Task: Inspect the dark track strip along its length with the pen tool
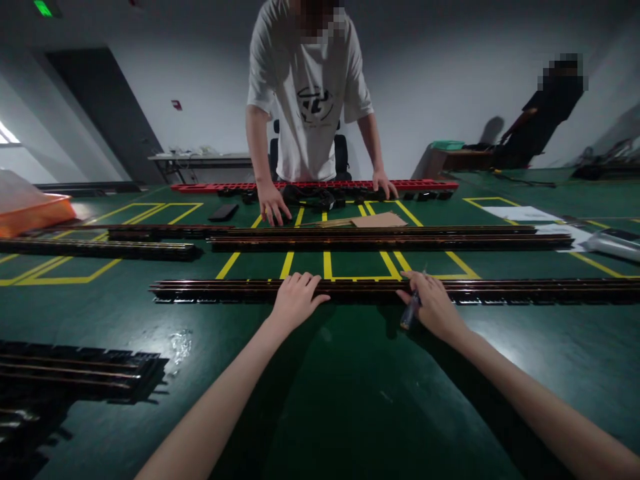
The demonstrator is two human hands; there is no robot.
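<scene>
A long black rail with thin copper-coloured strips lies crosswise on the green table in front of me. My left hand is on its middle part, fingers bent over the far edge and the thumb out along the near side. Farther right, my right hand is closed around a screwdriver, its dark handle pointing down toward me. A bit of the thin shaft shows above the fingers. The fingertips of this hand also reach the rail. The screwdriver's tip cannot be made out.
More black rails lie beyond mine, others at the near left. Across the green table, a co-worker in a white shirt has both hands near a red rail and black parts. Cardboard and an orange bin are there.
</scene>
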